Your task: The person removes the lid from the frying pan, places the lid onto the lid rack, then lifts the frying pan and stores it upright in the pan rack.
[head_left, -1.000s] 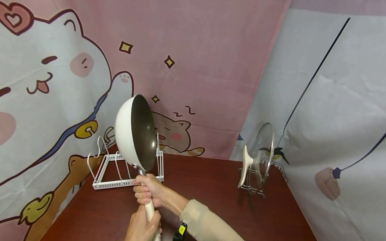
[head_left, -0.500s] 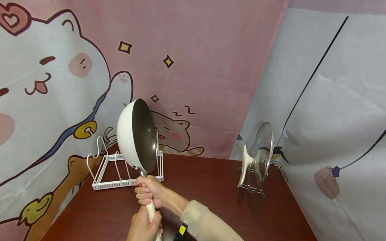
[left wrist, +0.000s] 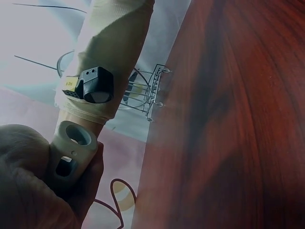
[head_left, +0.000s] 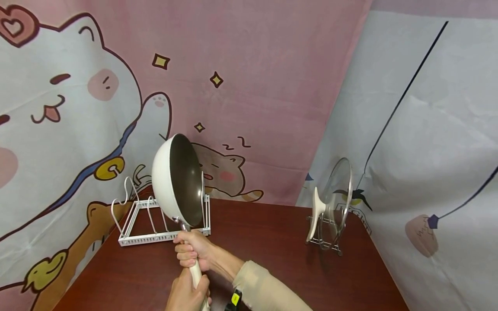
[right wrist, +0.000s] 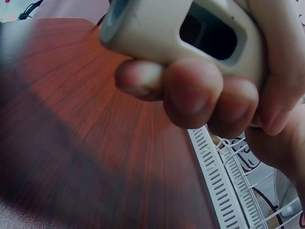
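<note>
A wok point(head_left: 163, 181), white outside and dark inside, stands tilted on its side, its bowl in front of and above the white rack point(head_left: 148, 236). Whether it touches the rack I cannot tell. My right hand point(head_left: 196, 250) grips the cream handle near the bowl. Below it, my left hand point(head_left: 186, 291) is wrapped round the lower handle. In the left wrist view the handle end point(left wrist: 71, 152), with its openings, sticks out beside the shadowed left hand point(left wrist: 28, 186). Curled fingers point(right wrist: 193, 95) hold the handle in the right wrist view.
On the right of the brown table point(head_left: 264, 242), a small wire stand point(head_left: 324, 246) holds a glass lid point(head_left: 349, 194) upright, with a cream handle-like piece point(head_left: 317, 211) on its left. A printed cloth point(head_left: 272, 108) hangs behind the table.
The wok has come down a little toward the white rack, with both hands still on its handle. The rack, lid and stand have stayed in place.
</note>
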`<state>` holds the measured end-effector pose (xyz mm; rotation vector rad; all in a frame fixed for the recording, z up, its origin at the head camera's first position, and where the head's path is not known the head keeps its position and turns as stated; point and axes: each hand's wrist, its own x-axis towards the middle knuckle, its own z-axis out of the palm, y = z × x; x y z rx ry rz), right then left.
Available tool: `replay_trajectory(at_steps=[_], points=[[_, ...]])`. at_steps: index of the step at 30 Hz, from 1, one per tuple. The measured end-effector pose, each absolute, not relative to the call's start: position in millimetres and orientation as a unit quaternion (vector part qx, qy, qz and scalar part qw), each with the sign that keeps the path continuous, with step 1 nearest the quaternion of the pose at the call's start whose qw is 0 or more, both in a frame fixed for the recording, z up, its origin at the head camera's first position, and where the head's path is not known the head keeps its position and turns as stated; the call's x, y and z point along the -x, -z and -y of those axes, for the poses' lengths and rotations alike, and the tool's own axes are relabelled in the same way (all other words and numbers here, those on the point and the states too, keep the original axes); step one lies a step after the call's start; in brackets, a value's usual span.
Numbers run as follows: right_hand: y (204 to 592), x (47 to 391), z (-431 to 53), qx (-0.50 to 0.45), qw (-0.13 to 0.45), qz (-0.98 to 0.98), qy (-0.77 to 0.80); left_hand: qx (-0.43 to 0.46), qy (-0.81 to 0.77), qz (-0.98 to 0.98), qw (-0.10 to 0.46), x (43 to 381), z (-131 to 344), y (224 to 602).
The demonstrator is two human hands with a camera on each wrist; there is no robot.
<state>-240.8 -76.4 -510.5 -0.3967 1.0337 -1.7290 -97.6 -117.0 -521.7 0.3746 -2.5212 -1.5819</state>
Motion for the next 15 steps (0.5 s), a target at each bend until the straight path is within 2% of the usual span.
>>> replay_trajectory(at_steps=[15], points=[[522, 242, 76, 0.151, 0.536, -0.436, 0.707, -0.133, 0.526, 0.838, 0.059, 99, 119, 531]])
